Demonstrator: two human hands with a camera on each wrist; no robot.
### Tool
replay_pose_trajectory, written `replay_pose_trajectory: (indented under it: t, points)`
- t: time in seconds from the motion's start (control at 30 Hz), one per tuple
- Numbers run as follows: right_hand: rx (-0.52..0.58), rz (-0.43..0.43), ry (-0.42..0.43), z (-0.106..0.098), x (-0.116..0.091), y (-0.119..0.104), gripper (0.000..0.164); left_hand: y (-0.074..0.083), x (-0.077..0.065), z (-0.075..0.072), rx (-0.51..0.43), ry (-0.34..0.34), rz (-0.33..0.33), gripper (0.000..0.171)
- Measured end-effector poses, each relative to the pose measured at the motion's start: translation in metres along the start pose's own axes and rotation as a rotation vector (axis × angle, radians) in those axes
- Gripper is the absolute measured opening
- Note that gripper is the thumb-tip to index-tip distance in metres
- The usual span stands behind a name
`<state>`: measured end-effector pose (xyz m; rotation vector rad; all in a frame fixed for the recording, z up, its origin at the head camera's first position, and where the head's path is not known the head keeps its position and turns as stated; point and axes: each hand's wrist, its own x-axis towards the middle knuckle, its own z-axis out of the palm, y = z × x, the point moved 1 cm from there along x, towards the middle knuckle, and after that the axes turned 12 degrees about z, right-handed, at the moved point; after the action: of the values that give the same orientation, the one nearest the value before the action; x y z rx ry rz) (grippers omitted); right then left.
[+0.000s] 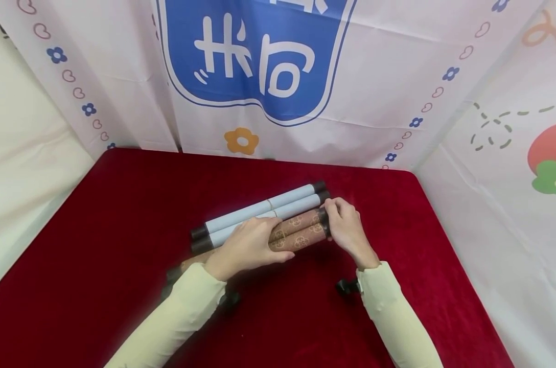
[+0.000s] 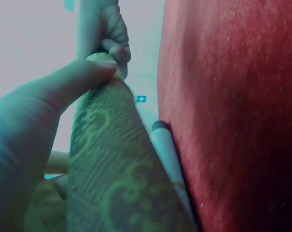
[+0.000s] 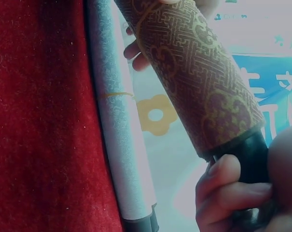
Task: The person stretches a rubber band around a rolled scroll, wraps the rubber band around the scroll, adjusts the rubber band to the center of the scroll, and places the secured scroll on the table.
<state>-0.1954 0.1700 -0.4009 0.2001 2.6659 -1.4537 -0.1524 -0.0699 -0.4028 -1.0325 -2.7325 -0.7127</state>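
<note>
Two brown scrolls with gold patterning lie side by side, tilted up to the right, in the head view. My left hand wraps over them near the middle, thumb along the near side. At their right end, my right hand grips the black end knobs. The right wrist view shows curled fingers around a black knob below a brown scroll, which is lifted off the cloth. The left thumb presses along the patterned roll in the left wrist view. My left forearm partly hides the scrolls' left end.
Two pale blue scrolls with black ends lie just beyond the brown ones, each tied with a thin band. A red velvet cloth covers the table. White printed curtains stand behind and at both sides.
</note>
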Motion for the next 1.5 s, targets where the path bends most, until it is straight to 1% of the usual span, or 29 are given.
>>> replay_pose_trajectory:
  t: [0.1, 0.23, 0.33, 0.4, 0.5, 0.6, 0.7, 0.83, 0.93, 1.07, 1.13, 1.2, 1.27, 1.33, 1.43, 1.5]
  points:
    - [0.002, -0.001, 0.013, 0.0, 0.0, 0.001, 0.042, 0.001, 0.002, 0.001, -0.004, 0.014, 0.009, 0.058]
    - [-0.001, 0.002, 0.019, 0.001, -0.001, 0.001, 0.042, 0.005, 0.012, 0.007, -0.025, 0.042, 0.037, 0.06]
    - [-0.007, 0.004, 0.022, 0.001, -0.001, 0.001, 0.042, 0.007, 0.017, 0.011, -0.044, 0.044, 0.033, 0.058]
    - [-0.005, 0.005, 0.021, 0.001, -0.001, 0.001, 0.041, 0.007, 0.017, 0.014, -0.044, 0.036, 0.022, 0.058]
    - [-0.002, 0.002, 0.005, 0.0, 0.0, 0.001, 0.041, 0.006, 0.015, 0.014, -0.034, 0.029, 0.003, 0.063]
    - [-0.002, -0.002, -0.021, 0.001, 0.0, 0.0, 0.042, 0.005, 0.008, 0.011, -0.017, 0.026, 0.001, 0.069]
    - [0.005, 0.0, -0.025, -0.001, 0.001, 0.001, 0.042, 0.002, 0.0, 0.007, -0.012, 0.016, -0.01, 0.068]
    - [0.01, 0.006, -0.016, -0.003, 0.002, 0.002, 0.042, -0.002, -0.008, 0.004, 0.002, 0.006, -0.027, 0.06]
    - [0.006, 0.008, -0.017, -0.004, 0.002, 0.002, 0.043, -0.003, -0.007, 0.004, 0.007, 0.011, -0.016, 0.06]
    - [0.006, 0.014, -0.015, -0.003, 0.001, 0.002, 0.043, 0.0, 0.003, 0.007, -0.013, 0.022, 0.004, 0.065]
    - [0.003, 0.017, -0.017, -0.004, 0.0, 0.002, 0.043, 0.002, 0.008, 0.01, -0.027, 0.025, 0.007, 0.064]
    - [0.001, 0.016, -0.012, -0.005, 0.001, 0.002, 0.042, 0.002, 0.009, 0.012, -0.039, 0.022, 0.002, 0.062]
    - [0.002, 0.012, -0.013, -0.008, 0.001, 0.002, 0.041, 0.0, 0.006, 0.011, -0.054, 0.009, -0.011, 0.058]
    - [0.004, 0.01, -0.012, -0.01, 0.003, 0.002, 0.042, -0.004, 0.0, 0.009, -0.057, -0.008, -0.036, 0.057]
    - [0.008, 0.004, -0.006, -0.011, 0.004, 0.002, 0.044, -0.008, -0.008, 0.003, -0.041, -0.027, -0.061, 0.057]
    - [0.004, 0.008, 0.002, -0.012, 0.004, 0.003, 0.046, -0.009, -0.009, 0.002, -0.019, -0.027, -0.059, 0.059]
